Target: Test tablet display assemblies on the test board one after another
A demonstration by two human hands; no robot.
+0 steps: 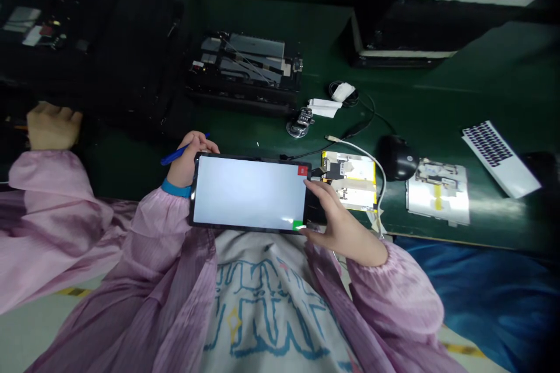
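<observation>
Pink smock [164, 227], lit tablet [247, 191] between hands [186, 162] [339, 218]

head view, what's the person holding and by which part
The left hand holds a blue pen-like tool and the left edge of a lit display panel; the right hand grips its right end.
</observation>
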